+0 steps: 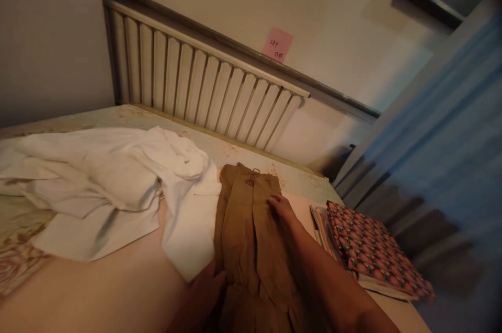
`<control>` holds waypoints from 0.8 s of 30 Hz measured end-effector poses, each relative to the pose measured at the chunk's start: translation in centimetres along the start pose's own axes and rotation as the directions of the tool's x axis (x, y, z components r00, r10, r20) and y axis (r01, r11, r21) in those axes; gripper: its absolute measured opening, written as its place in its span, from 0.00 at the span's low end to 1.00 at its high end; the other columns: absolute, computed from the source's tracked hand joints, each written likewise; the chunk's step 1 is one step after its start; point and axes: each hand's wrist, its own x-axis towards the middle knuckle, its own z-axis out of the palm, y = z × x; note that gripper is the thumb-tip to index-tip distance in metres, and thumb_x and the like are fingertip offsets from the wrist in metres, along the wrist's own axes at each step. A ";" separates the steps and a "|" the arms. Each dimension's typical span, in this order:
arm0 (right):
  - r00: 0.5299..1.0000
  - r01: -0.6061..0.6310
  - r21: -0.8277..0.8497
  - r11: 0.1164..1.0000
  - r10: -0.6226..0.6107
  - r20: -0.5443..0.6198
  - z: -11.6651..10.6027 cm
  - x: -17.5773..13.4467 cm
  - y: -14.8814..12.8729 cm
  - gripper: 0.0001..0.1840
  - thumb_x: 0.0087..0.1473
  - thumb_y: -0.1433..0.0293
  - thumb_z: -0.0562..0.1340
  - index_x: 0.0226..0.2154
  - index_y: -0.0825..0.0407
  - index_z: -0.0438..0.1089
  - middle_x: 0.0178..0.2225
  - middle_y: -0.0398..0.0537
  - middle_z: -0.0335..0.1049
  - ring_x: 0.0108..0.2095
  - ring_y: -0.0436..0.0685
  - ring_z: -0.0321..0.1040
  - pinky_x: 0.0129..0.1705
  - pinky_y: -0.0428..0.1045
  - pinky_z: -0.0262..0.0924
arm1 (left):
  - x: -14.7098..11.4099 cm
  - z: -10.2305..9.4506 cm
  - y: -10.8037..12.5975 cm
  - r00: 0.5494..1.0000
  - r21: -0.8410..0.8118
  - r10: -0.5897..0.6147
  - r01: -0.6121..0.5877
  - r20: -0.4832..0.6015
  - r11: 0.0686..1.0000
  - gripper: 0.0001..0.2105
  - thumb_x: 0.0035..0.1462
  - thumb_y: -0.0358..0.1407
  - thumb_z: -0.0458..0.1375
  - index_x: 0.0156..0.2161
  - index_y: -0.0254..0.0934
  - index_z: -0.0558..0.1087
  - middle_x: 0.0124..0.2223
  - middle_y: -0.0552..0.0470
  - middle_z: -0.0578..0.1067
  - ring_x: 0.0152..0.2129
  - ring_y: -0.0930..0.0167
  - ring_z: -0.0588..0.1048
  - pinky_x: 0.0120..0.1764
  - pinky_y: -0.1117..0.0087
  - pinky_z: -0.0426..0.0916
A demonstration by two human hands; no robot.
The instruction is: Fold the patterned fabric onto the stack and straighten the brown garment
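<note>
A pair of brown trousers (239,223) lies lengthwise in front of me, with a dark drawstring at the far waist end. On their right edge, near the waist, my right hand (283,208) is closed, its fingers curled over the cloth. Lower down, my left hand (209,283) grips the left edge; it is dark and blurred, and most of its fingers are hidden. The near end of the trousers runs into shadow between my forearms. Close by on the left is a crumpled white cloth (117,171), which the trousers partly touch.
A folded stack with a red patterned cloth (376,249) on top lies at the right edge of the bed-like surface (125,280). A radiator (204,82) runs along the far wall. A blue curtain (443,165) hangs at right. A pink note (277,45) is on the wall.
</note>
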 end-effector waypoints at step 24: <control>0.909 0.416 -0.502 0.758 -0.368 0.198 3.2 -13.6 0.2 0.26 0.63 0.61 0.52 0.62 0.50 0.60 0.65 0.52 0.53 0.66 0.61 0.48 0.66 0.61 0.45 | 0.4 0.1 -0.1 0.999 0.054 0.002 0.000 -0.035 0.999 0.19 0.49 0.35 0.54 0.47 0.37 0.76 0.50 0.46 0.78 0.49 0.59 0.74 0.52 0.63 0.66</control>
